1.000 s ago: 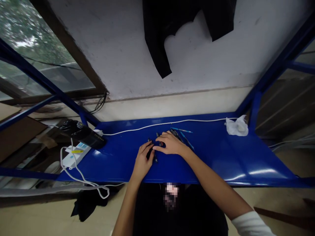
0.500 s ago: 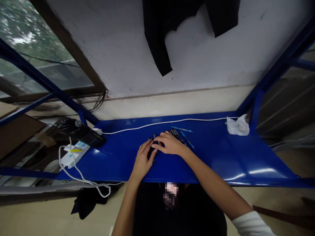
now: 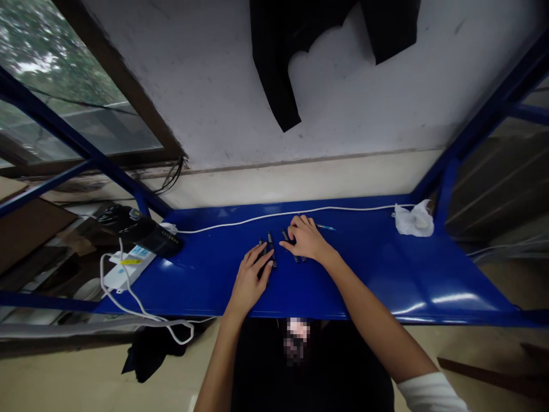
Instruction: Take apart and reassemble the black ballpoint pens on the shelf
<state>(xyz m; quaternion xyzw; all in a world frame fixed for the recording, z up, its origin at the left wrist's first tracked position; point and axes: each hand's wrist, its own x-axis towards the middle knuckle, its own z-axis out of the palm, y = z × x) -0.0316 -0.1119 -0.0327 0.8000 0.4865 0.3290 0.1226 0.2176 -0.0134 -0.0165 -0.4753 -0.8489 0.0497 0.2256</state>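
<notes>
Black pens (image 3: 271, 246) lie side by side on the blue tabletop (image 3: 197, 269), with the fingers of my left hand (image 3: 250, 277) resting on and beside them. My left hand has its fingers apart. Over a second group of dark pens (image 3: 295, 258) is my right hand (image 3: 307, 239), fingers bent and thumb spread; its palm hides most of that group, and whether it grips one cannot be made out. A light blue pen (image 3: 326, 227) sticks out behind my right hand.
A black bottle (image 3: 148, 232) lies at the table's left end beside a white power strip (image 3: 131, 269) with looping cords. One white cable (image 3: 253, 220) crosses the back edge. At the right sits a crumpled white plastic bag (image 3: 414, 220).
My right hand has moved right, away from my left hand, and now covers the pens on that side. My left hand stays nearly in place, with the black pens beside it more visible.
</notes>
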